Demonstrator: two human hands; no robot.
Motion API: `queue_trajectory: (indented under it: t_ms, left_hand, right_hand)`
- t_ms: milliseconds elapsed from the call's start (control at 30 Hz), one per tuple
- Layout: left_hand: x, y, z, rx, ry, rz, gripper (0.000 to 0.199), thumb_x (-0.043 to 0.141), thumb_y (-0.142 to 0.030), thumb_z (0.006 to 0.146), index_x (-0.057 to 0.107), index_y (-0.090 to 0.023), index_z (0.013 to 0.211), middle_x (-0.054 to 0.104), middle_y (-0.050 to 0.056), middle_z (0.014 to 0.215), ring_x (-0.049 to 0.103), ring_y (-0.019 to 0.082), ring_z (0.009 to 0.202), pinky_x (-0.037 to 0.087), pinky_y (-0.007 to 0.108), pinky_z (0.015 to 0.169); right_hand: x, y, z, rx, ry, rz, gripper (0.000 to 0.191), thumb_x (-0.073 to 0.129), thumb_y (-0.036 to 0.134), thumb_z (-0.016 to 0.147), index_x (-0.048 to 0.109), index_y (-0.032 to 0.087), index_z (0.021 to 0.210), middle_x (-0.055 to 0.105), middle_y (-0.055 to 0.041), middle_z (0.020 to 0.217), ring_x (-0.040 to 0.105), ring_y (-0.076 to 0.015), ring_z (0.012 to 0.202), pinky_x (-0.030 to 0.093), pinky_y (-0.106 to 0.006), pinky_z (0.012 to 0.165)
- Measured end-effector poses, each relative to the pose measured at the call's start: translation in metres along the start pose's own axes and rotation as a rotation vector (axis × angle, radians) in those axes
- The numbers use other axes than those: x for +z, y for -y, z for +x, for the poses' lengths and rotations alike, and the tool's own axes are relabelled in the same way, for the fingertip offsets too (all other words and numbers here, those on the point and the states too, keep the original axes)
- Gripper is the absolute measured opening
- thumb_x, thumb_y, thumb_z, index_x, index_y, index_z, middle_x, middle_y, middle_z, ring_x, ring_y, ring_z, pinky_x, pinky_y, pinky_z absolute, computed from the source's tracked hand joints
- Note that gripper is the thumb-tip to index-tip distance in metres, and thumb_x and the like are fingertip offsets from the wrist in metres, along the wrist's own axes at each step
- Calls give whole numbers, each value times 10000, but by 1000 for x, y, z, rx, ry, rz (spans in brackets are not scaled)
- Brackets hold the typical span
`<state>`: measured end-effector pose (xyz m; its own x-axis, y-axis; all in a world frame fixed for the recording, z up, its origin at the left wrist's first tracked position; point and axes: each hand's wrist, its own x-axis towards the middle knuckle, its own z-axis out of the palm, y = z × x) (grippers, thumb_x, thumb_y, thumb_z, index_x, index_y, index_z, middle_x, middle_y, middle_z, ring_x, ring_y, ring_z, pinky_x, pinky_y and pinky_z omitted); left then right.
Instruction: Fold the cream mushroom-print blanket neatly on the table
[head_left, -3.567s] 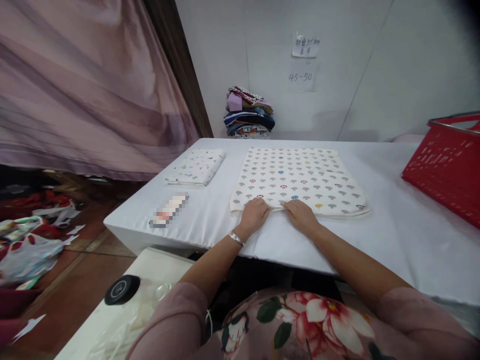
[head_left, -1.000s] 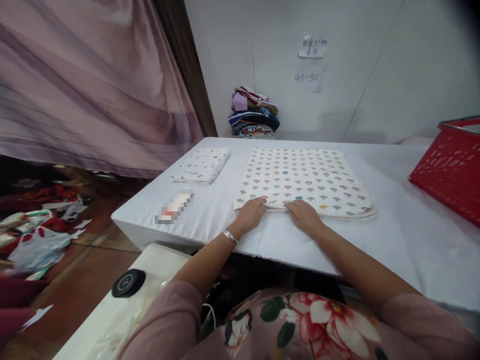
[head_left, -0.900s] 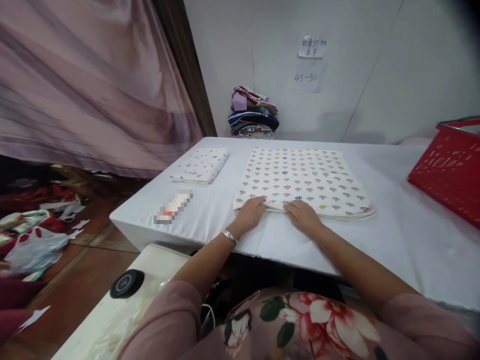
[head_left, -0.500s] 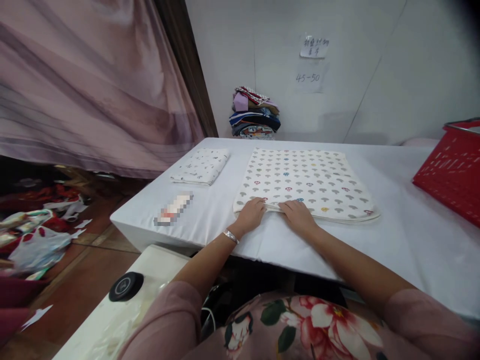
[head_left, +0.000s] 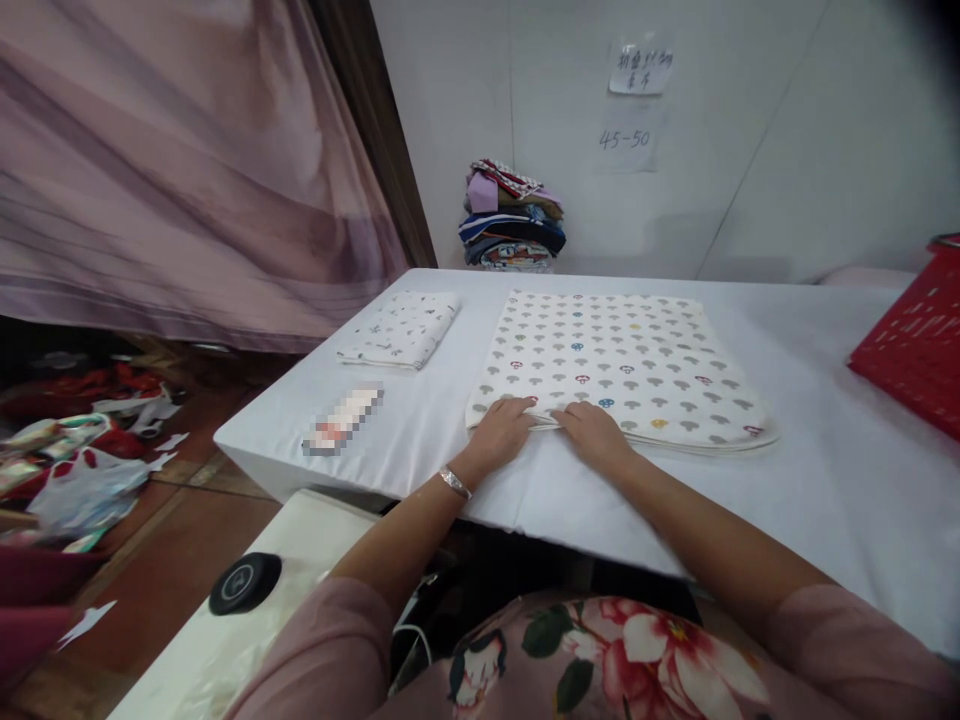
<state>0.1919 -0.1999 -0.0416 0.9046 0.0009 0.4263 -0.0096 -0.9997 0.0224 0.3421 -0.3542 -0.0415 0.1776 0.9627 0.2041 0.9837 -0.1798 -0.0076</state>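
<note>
Leftmost, a mauve draped curtain (head_left: 187, 170) hangs beside the white cloth-covered table (head_left: 810, 420). Below it, a round black disc-shaped object (head_left: 245, 583) rests on a cream-white surface (head_left: 322, 520). On the table's left part lies a small folded white cloth with a sparse dark print (head_left: 401, 330); nearer me is a pixelated oblong item (head_left: 343, 420). My left hand (head_left: 501, 435), a silver bracelet (head_left: 455, 482) at its wrist, has its fingers curled on the near edge of the large folded white cloth with grey mushroom shapes (head_left: 607, 365), which lies flat at mid-table. My right hand (head_left: 596, 435) curls likewise on that edge, just beside the left; whether either grips tightly, I cannot tell. Rightmost sits a red perforated plastic basket (head_left: 915, 340).
</note>
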Motion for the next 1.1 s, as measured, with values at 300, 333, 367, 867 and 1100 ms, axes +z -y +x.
queue_trajectory:
  t_ms: [300,333,367,867,1100]
  left_hand:
    - [-5,-4,-4,88,-3,165,163,448,-131,888,578,-176,802,637,25,914,546,169,854,403,341,816]
    - [-5,-3,-5,91,10,163,155,453,-131,885,576,-175,802,636,24,901,544,168,837,402,339,809]
    - [-4,-3,-5,86,26,158,147,456,-132,882,575,-174,807,634,26,898,544,168,832,402,339,808]
    - [4,-8,12,8,81,62,176,463,-130,831,593,-167,944,603,79,912,539,231,872,438,361,747]
    - [10,0,9,33,41,4,187,461,-156,830,603,-177,951,613,77,907,553,224,857,453,353,759]
  right_hand:
    - [5,1,-4,0,-22,22,321,405,176,929,586,216,1191,573,-82,943,473,-197,866,331,-302,720]
    - [6,1,-4,0,-37,29,317,402,178,932,590,216,1184,572,-81,945,468,-199,865,327,-302,716]
    - [6,2,-5,1,-52,36,311,399,181,935,595,216,1174,570,-80,945,462,-200,865,322,-302,713]
    - [-1,-1,-6,-15,-44,49,389,408,167,920,483,201,1300,611,-58,963,493,-188,865,347,-299,726]
    - [-12,-42,-60,110,-47,87,333,393,169,933,548,187,1227,605,-74,1177,502,-199,1049,367,-350,881]
